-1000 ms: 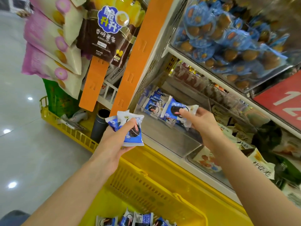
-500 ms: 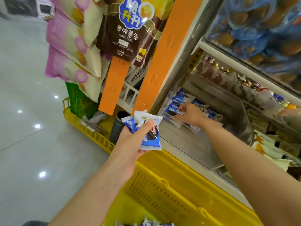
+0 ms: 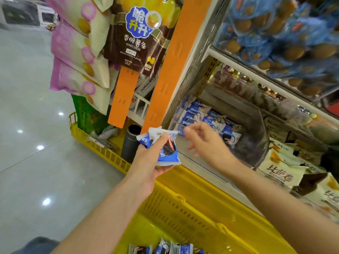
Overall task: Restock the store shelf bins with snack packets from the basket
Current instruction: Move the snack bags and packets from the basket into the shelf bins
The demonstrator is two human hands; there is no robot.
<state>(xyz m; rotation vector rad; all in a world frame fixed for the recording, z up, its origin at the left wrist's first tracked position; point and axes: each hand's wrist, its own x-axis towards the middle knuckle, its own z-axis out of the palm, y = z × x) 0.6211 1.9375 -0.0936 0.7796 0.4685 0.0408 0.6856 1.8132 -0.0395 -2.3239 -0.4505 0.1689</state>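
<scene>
My left hand (image 3: 152,158) grips a small stack of blue-and-white snack packets (image 3: 167,149) in front of the shelf. My right hand (image 3: 205,142) hovers just right of that stack with relaxed fingers and holds nothing. Behind it a clear shelf bin (image 3: 256,143) holds several of the same blue packets (image 3: 207,120) lying at its back left. The yellow basket (image 3: 183,213) sits below my arms, with more blue packets (image 3: 163,248) at its bottom edge.
An orange upright strip (image 3: 174,57) frames the shelf's left side, with hanging snack bags (image 3: 135,39) beside it. A yellow crate (image 3: 102,153) and a dark cylinder (image 3: 131,142) stand on the floor at left. Cream snack packs (image 3: 286,171) fill the neighbouring bin.
My right hand has let go of its packet in the bin and drawn back toward the stack in my left hand. The left hand has stayed put.
</scene>
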